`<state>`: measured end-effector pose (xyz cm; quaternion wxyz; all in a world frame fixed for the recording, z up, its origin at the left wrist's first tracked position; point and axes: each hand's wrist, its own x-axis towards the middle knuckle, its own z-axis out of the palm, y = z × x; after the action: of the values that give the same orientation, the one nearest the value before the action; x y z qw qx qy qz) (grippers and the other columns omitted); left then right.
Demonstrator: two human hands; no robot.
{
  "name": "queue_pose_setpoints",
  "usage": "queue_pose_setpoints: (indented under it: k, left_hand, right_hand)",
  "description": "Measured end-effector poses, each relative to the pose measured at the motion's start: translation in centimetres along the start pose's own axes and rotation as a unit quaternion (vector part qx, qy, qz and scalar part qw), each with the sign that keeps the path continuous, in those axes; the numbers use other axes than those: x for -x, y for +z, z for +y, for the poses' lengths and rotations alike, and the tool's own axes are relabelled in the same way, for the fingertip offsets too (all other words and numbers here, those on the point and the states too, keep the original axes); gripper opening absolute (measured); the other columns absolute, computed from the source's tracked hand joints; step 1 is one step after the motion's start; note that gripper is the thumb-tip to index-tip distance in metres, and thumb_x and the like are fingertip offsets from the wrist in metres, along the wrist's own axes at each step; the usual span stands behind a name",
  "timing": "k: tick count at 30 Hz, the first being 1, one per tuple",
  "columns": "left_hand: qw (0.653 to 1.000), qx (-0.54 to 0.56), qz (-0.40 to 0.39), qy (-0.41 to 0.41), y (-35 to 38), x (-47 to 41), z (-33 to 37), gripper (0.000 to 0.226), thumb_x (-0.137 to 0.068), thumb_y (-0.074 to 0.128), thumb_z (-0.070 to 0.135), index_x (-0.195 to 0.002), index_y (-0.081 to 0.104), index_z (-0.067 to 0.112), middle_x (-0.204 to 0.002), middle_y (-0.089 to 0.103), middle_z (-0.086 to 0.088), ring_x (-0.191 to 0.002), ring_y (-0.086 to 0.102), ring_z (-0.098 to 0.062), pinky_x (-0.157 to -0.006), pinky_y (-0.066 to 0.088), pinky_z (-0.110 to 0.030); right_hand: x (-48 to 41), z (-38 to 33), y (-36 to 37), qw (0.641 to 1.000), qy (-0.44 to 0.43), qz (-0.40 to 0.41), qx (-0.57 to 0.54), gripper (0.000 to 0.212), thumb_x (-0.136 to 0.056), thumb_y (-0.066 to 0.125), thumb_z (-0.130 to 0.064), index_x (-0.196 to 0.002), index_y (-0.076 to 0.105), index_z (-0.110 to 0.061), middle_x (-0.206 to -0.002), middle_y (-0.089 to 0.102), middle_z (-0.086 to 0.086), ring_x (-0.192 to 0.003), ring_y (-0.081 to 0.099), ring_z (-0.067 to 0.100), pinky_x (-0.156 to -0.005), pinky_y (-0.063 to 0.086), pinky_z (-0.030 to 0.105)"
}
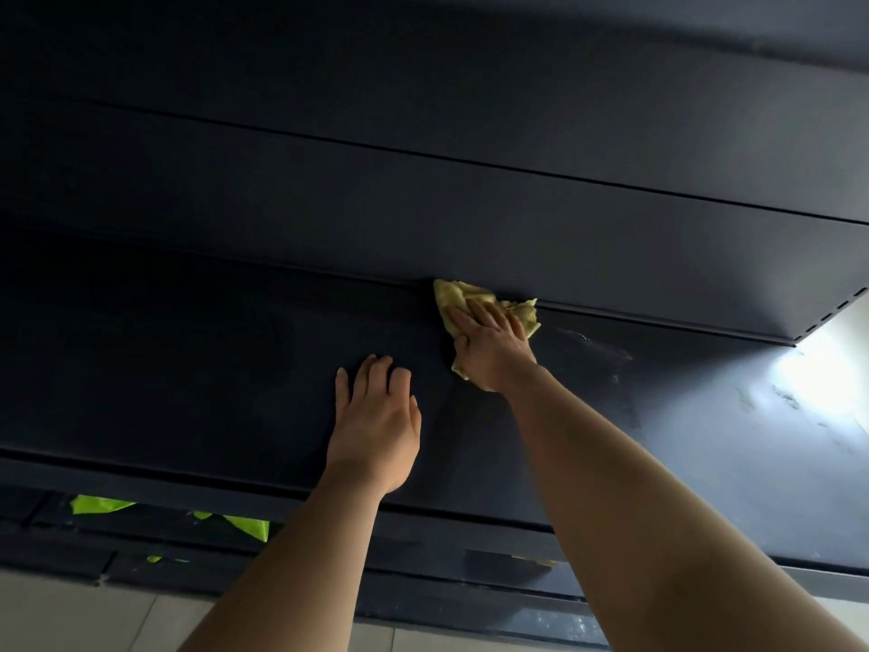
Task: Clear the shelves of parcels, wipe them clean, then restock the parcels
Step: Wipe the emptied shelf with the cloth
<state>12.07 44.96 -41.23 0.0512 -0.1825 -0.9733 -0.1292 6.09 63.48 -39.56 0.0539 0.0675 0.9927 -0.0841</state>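
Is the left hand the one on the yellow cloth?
No, the right hand presses the yellow cloth; the left hand rests flat and bare on the shelf.

No lettering can be read on the dark shelf (188,369), the yellow cloth (452,294) or the green pieces (96,504) at lower left.

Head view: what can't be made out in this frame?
All in the head view:
The yellow cloth: largely covered by the right hand pressing it.
The green items below the shelf: mostly hidden by its front edge, unidentifiable.
The far right of it: washed out by glare.
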Motion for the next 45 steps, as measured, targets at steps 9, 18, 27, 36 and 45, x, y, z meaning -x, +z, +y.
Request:
queue_pose_setpoints:
  k: [9, 18, 27, 36, 45]
  left_hand:
    - [1.000, 0.010, 0.010, -0.003, 0.3, -0.1, -0.4, 0.037, -0.099, 0.031, 0.029, -0.132, 0.043, 0.016, -0.146, 0.035, -0.006, -0.142, 0.023, -0.023, -0.119, 0.011, -0.050]
    - [1.000, -0.005, 0.011, 0.000, 0.3, -0.1, -0.4, 0.037, -0.098, 0.033, 0.028, -0.130, 0.044, 0.014, -0.144, 0.037, -0.009, -0.141, 0.025, -0.026, -0.117, 0.014, -0.052]
    - [1.000, -0.001, -0.011, 0.009, 0.2, -0.1, -0.4, 0.037, -0.099, 0.035, 0.026, -0.133, 0.042, 0.013, -0.147, 0.032, -0.012, -0.142, 0.021, -0.028, -0.117, 0.009, -0.054]
    - [0.998, 0.007, -0.049, 0.039, -0.3, 0.1, -0.3, 0.055, -0.099, 0.023, 0.046, -0.140, 0.040, 0.015, -0.153, 0.027, -0.012, -0.145, 0.015, -0.029, -0.116, 0.006, -0.058]
    - [0.992, -0.034, -0.095, 0.080, 0.2, -0.4, -0.6, 0.053, -0.095, 0.018, 0.058, -0.145, 0.028, 0.040, -0.157, 0.016, 0.004, -0.146, 0.005, -0.025, -0.109, 0.004, -0.069]
  right_hand:
    - [2.8, 9.6, -2.0, 0.981, 0.194, -0.003, -0.014, 0.057, -0.097, 0.025, -0.045, -0.152, 0.008, -0.041, -0.163, 0.000, -0.002, -0.149, -0.003, 0.023, -0.118, -0.001, 0.052]
    - [8.9, 10.0, -0.3, 0.944, 0.329, 0.025, -0.033, 0.061, -0.091, 0.023, -0.048, -0.150, 0.011, -0.042, -0.161, 0.001, 0.007, -0.147, -0.005, 0.031, -0.111, -0.002, 0.066]
    - [11.4, 0.6, 2.1, 0.968, 0.248, 0.010, -0.028, 0.061, -0.096, 0.021, -0.047, -0.152, -0.002, -0.038, -0.161, -0.013, 0.013, -0.145, -0.018, 0.037, -0.107, -0.009, 0.070]
    - [17.2, 9.0, 1.6, 0.946, 0.316, 0.028, -0.057, 0.058, -0.097, 0.020, -0.051, -0.151, 0.001, -0.045, -0.163, -0.007, -0.001, -0.149, -0.010, 0.022, -0.118, -0.005, 0.051]
    - [18.8, 1.1, 3.6, 0.971, 0.236, 0.039, 0.000, 0.058, -0.099, 0.021, -0.048, -0.153, 0.001, -0.040, -0.163, -0.006, 0.005, -0.148, -0.011, 0.028, -0.114, -0.010, 0.056]
